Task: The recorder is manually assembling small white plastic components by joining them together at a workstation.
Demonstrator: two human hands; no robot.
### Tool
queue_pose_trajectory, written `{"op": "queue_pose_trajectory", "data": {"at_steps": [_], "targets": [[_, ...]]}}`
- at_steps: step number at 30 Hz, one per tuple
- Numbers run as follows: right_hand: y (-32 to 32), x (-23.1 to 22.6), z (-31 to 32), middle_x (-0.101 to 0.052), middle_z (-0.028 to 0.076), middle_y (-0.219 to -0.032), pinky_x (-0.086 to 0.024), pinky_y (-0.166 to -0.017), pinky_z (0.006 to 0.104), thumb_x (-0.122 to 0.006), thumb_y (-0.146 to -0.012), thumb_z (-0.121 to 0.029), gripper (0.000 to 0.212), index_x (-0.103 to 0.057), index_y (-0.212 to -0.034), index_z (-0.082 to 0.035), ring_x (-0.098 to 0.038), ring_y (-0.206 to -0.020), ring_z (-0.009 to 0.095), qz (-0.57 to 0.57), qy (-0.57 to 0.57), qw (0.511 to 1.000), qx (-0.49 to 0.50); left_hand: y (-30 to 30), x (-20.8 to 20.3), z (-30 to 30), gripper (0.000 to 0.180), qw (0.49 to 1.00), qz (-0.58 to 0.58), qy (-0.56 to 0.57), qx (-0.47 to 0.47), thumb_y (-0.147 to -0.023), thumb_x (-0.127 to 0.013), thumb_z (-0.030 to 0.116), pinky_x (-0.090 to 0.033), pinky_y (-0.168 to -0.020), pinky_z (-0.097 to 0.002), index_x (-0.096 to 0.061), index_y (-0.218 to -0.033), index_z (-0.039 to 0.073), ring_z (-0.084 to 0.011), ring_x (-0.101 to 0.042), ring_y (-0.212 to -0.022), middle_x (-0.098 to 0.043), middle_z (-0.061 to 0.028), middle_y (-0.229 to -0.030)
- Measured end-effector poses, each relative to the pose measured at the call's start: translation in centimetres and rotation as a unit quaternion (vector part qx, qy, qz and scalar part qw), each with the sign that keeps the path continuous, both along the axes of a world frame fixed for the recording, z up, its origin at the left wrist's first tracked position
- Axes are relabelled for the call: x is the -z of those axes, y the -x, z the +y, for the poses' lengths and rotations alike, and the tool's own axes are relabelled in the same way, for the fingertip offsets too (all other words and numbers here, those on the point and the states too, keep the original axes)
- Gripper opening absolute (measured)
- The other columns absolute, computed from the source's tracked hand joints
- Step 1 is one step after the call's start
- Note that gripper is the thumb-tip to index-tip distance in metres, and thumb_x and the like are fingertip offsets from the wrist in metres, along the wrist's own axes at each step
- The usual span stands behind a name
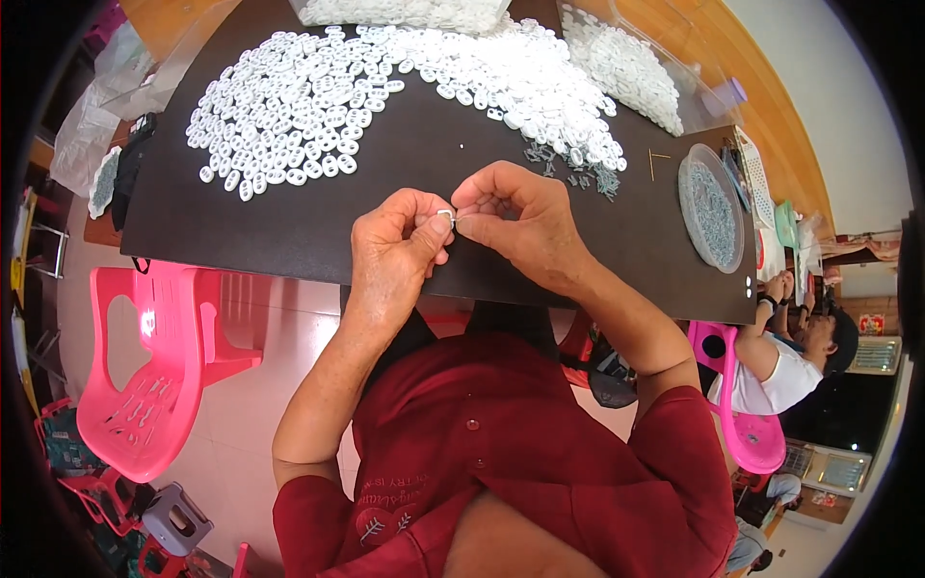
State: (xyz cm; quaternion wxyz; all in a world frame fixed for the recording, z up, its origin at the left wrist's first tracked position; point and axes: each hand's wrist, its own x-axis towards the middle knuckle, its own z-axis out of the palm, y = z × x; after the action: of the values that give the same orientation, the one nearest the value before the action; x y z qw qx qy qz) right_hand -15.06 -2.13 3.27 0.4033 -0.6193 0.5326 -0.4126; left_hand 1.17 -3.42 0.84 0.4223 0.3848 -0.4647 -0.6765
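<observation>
Pinching one white piece (444,213) in the left hand (405,236), over the table (289,231) near its close edge, with open room either side. Meeting it with the right hand's (525,226) narrowed fingertips; cannot tell if gripping. Beyond, counting two white heaps (289,106); rightward, one round tub (685,197).

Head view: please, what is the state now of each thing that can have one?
Left hand, fingers pinching a white piece.
White piece, held.
Right hand, fingers at that piece; grip unclear.
White ovals, loose in heaps.
Grey pieces, loose, scattered.
Round tub, holding many grey pieces.
Pink chair, upright.
</observation>
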Motion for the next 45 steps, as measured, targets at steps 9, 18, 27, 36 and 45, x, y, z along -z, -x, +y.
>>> {"op": "queue_pose_trajectory", "data": {"at_steps": [9,18,27,36,45], "targets": [[-0.4,0.3,-0.4,-0.062,0.002,-0.075,-0.047,-0.063,0.0212,-0.067,-0.077,-0.005,0.013,-0.061,-0.088,0.001,-0.056,-0.067,0.006,-0.014,-0.029,0.999,0.019,0.9,0.7,0.7,0.006,0.988,-0.073,0.104,-0.084,-0.087,-0.057,0.001,-0.039,-0.050,-0.0203,-0.060,-0.083,0.000,-0.0048,-0.046,-0.055,-0.054,0.0010,-0.068],[-0.5,0.3,-0.5,-0.064,0.003,-0.080,-0.048,-0.066,0.0217,-0.064,-0.080,0.000,0.009,-0.062,-0.088,0.001,-0.060,-0.073,0.007,-0.053,-0.022,0.998,0.010,0.6,0.8,0.1,0.008,0.993,0.082,-0.019,-0.078,-0.089,-0.056,0.003,-0.040,-0.047,-0.0180,-0.062,-0.090,-0.003,-0.0051,-0.052,-0.057,-0.059,-0.0027,-0.073],[-0.9,1.0,-0.4,-0.061,0.000,-0.077,-0.046,-0.065,0.0216,-0.060,-0.084,-0.001,0.003,-0.060,-0.086,0.001,-0.054,-0.072,0.006,0.015,0.025,0.999,0.026,1.2,0.6,0.3,0.007,0.993,0.069,0.008,-0.094,-0.089,-0.056,0.002,-0.041,-0.046,-0.0185,-0.062,-0.088,-0.003,-0.0053,-0.052,-0.058,-0.059,-0.0027,-0.073],[-1.4,2.2,-0.9,-0.058,0.005,-0.076,-0.046,-0.064,0.0245,-0.059,-0.083,-0.001,0.003,-0.059,-0.086,0.000,-0.055,-0.070,0.010,0.110,0.089,0.989,0.039,1.7,1.1,0.3,0.008,0.990,0.053,0.011,-0.127,-0.089,-0.056,0.001,-0.042,-0.047,-0.0188,-0.061,-0.087,-0.003,-0.0055,-0.052,-0.058,-0.059,-0.0027,-0.073],[-0.5,0.8,-1.2,-0.060,0.003,-0.078,-0.046,-0.065,0.0249,-0.058,-0.085,-0.004,0.004,-0.059,-0.087,0.000,-0.055,-0.073,0.008,0.052,0.010,0.998,0.024,2.1,1.1,-0.4,0.008,0.988,0.094,-0.008,-0.126,-0.090,-0.055,0.001,-0.043,-0.047,-0.0200,-0.061,-0.088,-0.005,-0.0079,-0.053,-0.058,-0.060,-0.0049,-0.074]]}}
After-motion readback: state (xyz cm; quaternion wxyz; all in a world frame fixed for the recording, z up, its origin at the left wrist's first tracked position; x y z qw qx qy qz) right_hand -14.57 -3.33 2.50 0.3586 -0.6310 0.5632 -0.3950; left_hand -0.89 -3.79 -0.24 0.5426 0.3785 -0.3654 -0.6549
